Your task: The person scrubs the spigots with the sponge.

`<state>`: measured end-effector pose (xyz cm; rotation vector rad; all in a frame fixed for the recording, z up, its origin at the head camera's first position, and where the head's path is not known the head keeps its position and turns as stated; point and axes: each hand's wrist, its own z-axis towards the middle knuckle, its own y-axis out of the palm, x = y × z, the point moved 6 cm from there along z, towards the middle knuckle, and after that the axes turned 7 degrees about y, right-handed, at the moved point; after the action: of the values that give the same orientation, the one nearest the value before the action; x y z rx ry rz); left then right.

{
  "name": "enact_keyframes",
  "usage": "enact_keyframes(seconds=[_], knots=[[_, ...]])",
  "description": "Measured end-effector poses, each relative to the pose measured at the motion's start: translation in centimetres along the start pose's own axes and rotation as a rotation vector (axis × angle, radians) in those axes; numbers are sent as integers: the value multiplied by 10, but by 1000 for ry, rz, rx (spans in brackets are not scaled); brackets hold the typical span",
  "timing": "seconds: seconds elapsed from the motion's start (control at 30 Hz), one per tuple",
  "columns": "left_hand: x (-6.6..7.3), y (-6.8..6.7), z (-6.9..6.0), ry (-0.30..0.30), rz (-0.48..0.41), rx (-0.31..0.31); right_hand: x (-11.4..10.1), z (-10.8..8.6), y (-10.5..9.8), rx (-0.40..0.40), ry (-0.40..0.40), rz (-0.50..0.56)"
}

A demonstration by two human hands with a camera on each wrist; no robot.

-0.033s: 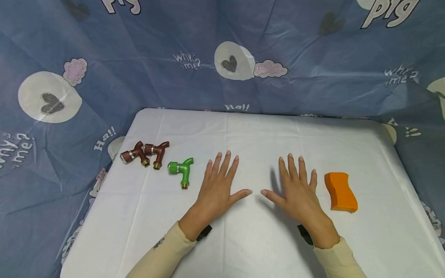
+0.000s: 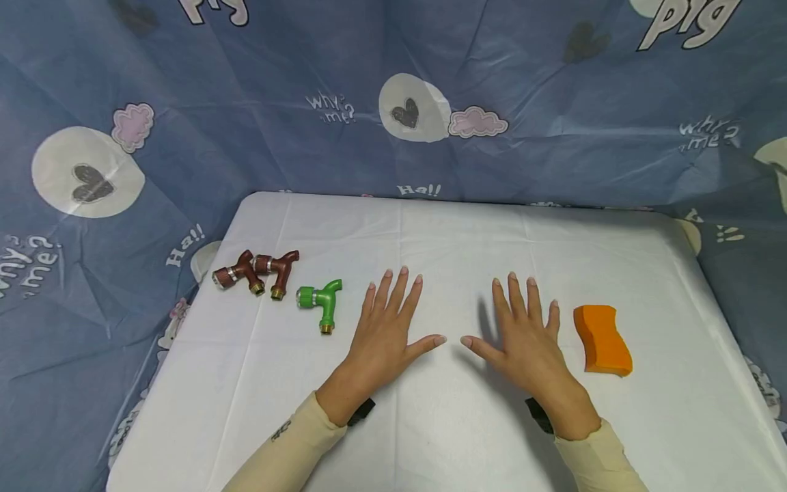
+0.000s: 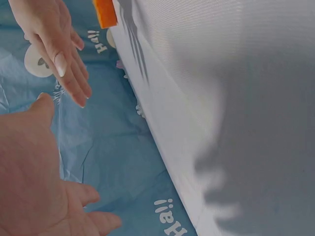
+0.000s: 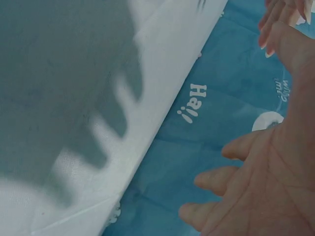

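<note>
Palm down with fingers spread, my left hand [image 2: 382, 342] hovers over the white table and holds nothing. Nearest to it, on its left, lies a green tap [image 2: 326, 301] with a brass threaded end. Two brown taps [image 2: 238, 272] lie farther left, touching or almost touching one another. My right hand [image 2: 530, 345] is also spread flat above the table, holding nothing, its thumb pointing toward the left thumb across a small gap. To its right lies a wavy orange sponge [image 2: 602, 340]. In the left wrist view just a corner of the sponge [image 3: 105, 13] shows.
A white cloth covers the table [image 2: 443, 437]. Behind it and at both sides hangs a blue printed curtain [image 2: 258, 123]. Dark wrist cameras [image 2: 361, 411] sit under the wrists. Shadows of the hands fall on the cloth.
</note>
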<state>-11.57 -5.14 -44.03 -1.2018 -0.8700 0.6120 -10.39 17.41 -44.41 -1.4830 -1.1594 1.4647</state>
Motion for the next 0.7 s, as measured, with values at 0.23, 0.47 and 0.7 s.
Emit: enact_keyframes(seconds=[0.23,0.47,0.7], knots=[[-3,0,0,-9,2,-11,-2,0,-1,17,-19,1],[-1,-3,2,5,13,-6,-4,-2,-5,43,-32,12],[-2,-6,3,3,28,14,-4,-5,-11,76,-31,8]])
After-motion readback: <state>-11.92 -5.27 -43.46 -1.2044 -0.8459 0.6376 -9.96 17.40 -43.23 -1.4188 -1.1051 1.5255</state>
